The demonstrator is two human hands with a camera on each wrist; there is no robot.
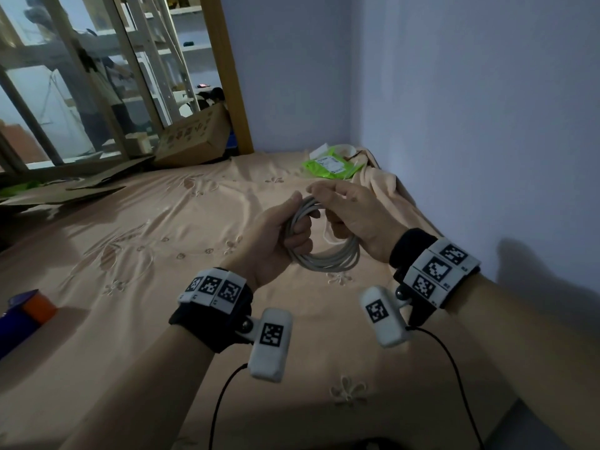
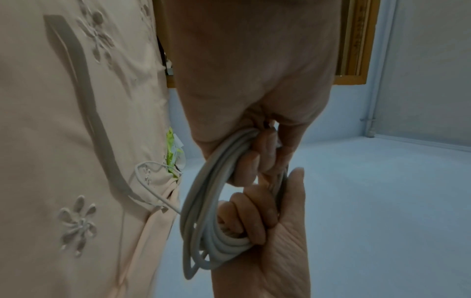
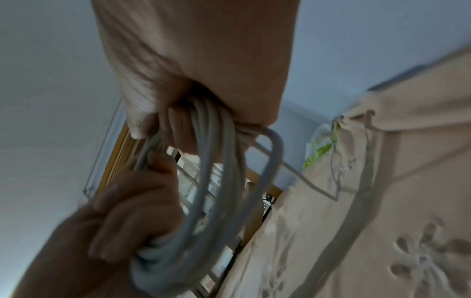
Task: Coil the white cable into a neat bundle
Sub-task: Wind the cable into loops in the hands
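Observation:
The white cable (image 1: 337,262) is wound into a coil of several loops, held in the air above the bed between both hands. My left hand (image 1: 298,229) grips the coil's left side, fingers curled through the loops and thumb on top. My right hand (image 1: 328,204) holds the coil's upper right part, fingers curled round the strands. In the left wrist view the coil (image 2: 201,201) hangs between my left fingers (image 2: 257,161) and the right hand (image 2: 267,221). A thin loose end (image 2: 147,181) trails onto the sheet. The right wrist view shows the coil (image 3: 216,181) and that trailing strand (image 3: 305,177).
A peach embroidered sheet (image 1: 162,287) covers the bed below. A green packet (image 1: 331,164) and a bunched cloth (image 1: 380,180) lie in the far corner by the blue wall. A cardboard box (image 1: 191,141) sits at the far left edge, a blue and orange object (image 1: 29,313) at left.

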